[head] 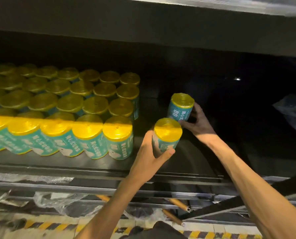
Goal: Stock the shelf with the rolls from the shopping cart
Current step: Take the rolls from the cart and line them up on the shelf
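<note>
The left hand (149, 152) grips one yellow-topped roll (166, 135) above the dark shelf (92, 163); the right hand (198, 121) clasps another roll (180, 106) deeper in — apparently unset — right of the stocked rows (66, 104).

My forearms are bare, no sleeves, watch or rings on my left hand (149, 152) or right hand (198, 124); short, plain fingernails.

Rolls going onto the dark shelf (161, 163).
Teal-labelled, yellow-topped rolls (85, 107) stand packed upright in rows on the left. My left hand (149, 157) holds one roll (166, 135) beside the front row; my right hand (198, 121) holds another (180, 106) further back, tilted.
</note>
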